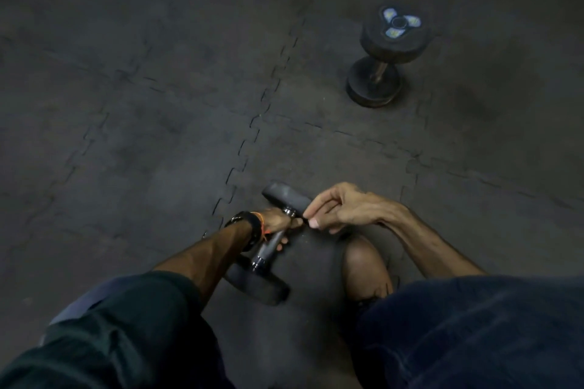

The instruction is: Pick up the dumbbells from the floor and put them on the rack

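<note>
While the left hand (278,221) grips the near dumbbell (271,243) by its handle, the right hand (341,208) pinches its far head; a second dumbbell (384,57) lies ahead-right.

Left fingers (286,240): mostly hidden behind the dumbbell (271,245) handle.
Dumbbell's near head: partly covered by the left forearm.
Far dumbbell (387,54): blurred, label unreadable.
Top right corner: too dark to tell.

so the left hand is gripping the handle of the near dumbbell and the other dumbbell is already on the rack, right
Not quite. The left hand does grip the near dumbbell by its handle, but the head view shows the other dumbbell lying on the floor, not on a rack.
</note>
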Demonstrator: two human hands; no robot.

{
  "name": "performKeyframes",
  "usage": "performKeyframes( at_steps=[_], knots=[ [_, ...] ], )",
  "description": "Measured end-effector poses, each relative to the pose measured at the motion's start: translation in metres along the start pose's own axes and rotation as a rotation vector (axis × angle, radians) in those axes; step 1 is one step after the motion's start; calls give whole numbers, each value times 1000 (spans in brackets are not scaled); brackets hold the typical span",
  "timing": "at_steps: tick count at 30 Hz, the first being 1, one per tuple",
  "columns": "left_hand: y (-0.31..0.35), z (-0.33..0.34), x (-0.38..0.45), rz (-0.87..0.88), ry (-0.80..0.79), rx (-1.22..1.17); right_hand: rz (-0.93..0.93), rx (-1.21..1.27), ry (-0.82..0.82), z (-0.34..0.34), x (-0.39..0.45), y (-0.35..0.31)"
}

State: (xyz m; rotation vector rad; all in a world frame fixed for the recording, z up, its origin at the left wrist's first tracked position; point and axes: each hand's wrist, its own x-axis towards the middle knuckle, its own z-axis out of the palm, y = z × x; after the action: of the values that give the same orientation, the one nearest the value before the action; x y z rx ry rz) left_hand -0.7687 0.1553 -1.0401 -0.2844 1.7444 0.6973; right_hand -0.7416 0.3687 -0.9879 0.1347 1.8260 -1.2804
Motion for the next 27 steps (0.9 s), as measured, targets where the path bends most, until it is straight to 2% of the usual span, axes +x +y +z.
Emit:
performKeyframes(
  at_steps=[6, 11, 14, 17, 22, 27],
  knots=[
    [-10, 3, 8, 62, 140, -7, -10, -80, 146, -20, 18, -6],
    [6, -14, -17, 121, 284, -183, -35, -267, 76, -61, 1, -37],
    [25, -29, -50, 269, 391, -230, -220, -356, 110, -56, -22, -78],
    [81, -57, -136, 375, 480, -298, -405, -397, 185, -81, -61, -160],
    [161, -130, -306, 345, 422, -742, -592, -262, 261, -120, -137, -339],
    [223, -232, -534, 242, 498, -908, -745, -148, 297, -118, -231, -560]
  ],
)
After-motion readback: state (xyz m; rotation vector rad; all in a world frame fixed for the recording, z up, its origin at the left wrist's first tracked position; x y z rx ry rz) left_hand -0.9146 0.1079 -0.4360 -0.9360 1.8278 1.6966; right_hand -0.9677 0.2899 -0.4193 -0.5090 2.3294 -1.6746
